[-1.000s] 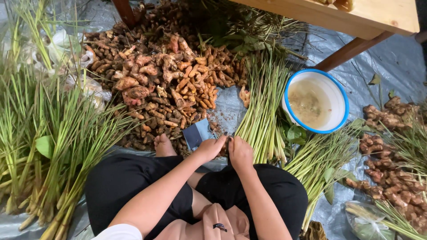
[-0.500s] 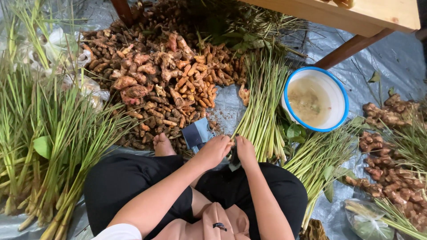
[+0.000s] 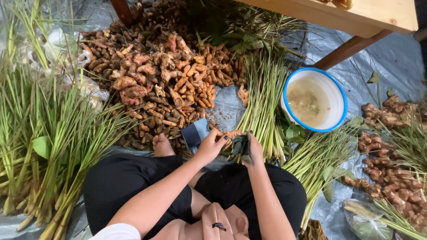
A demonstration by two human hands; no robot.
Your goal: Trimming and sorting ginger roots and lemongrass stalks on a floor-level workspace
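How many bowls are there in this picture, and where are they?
1. A white bowl with a blue rim stands on the grey sheet to the right of the lemongrass bundle, under the wooden table's edge. Others may be hidden.

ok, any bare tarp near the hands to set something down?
One small bare patch of tarp, bordered by the root pile, the lemongrass bundle and the left hand. A wider stretch lies right of the blue-rimmed bowl, under the wooden table. Elsewhere is crowded: stalks on the left, roots on the right, right hand against the lemongrass.
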